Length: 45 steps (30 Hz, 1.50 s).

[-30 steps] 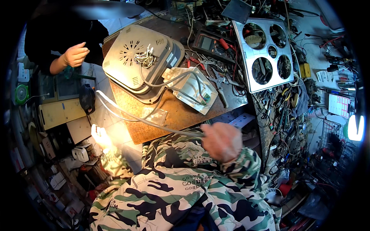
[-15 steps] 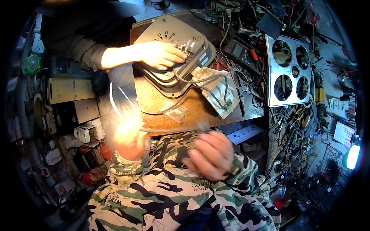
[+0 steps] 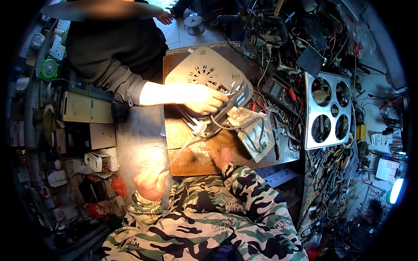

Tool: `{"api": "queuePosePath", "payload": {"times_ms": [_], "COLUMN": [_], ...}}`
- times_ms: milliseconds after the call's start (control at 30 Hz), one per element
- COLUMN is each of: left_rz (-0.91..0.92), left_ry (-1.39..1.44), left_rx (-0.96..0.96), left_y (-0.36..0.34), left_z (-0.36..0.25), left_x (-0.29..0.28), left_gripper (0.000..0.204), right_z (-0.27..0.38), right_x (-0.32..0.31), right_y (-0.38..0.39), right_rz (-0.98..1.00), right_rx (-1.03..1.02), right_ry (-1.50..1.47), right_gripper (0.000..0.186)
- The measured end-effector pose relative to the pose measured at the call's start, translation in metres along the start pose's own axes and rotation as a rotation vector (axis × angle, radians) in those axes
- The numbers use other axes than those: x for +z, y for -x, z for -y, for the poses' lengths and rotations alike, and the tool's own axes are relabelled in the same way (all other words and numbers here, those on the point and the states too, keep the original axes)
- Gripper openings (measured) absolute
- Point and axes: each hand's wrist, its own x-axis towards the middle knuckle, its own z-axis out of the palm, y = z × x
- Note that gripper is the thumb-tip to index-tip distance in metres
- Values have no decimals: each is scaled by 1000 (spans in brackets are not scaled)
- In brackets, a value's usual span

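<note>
My left hand point(image 3: 151, 185), at the table's left front corner, is closed round a grey power cord point(image 3: 184, 148). The cord slants up to a pale plug point(image 3: 199, 128) beside the appliance. My right hand point(image 3: 223, 157) reaches over the front edge of the wooden table, fingers apart, close to a small clear plastic bag point(image 3: 201, 152). An upturned induction cooker point(image 3: 202, 65) with a vented beige base lies on the table. Another person's hand point(image 3: 204, 100) rests on it, by loose white wire ends point(image 3: 233, 89).
A white plastic housing point(image 3: 257, 137) with a grey cable lies right of the cooker. Beyond it are a multimeter point(image 3: 275, 90), red-handled tools and a metal panel with round holes point(image 3: 310, 126). Tangled wires crowd the far right. A wire spool point(image 3: 193, 24) stands behind.
My right hand has moved forward onto the table, away from the cord. The plug end now lies up by the cooker. My left hand still grips the cord, and the view has shifted.
</note>
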Motion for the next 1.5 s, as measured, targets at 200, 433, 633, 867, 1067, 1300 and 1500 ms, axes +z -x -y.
{"api": "queuePosePath", "payload": {"times_ms": [200,433,633,867,1067,1300,1500], "left_rz": [111,102,178,371,383,494,521], "left_ry": [113,200,429,682,740,676,425], "left_rx": [-105,-94,-91,-56,10,41,110], "left_y": [-3,-8,-19,-25,-34,-39,-47], "left_z": [-20,-30,-49,-65,-90,-108,-106], "left_x": [8,19,36,66,96,122,135], "left_gripper": [13,15,24,22,18,20,23], "right_z": [3,53,51,-16,10,63,73], "right_x": [-7,-63,-197,-328,-307,-261,-254], "right_y": [-4,40,77,29,21,39,40], "right_rz": [72,-33,-212,-339,-239,380,313], "right_rx": [25,-407,-526,-205,-137,-219,-155], "right_ry": [-43,104,-5,-12,-564,-899,-836], "right_gripper": [30,13,13,12,43,33,20]}}
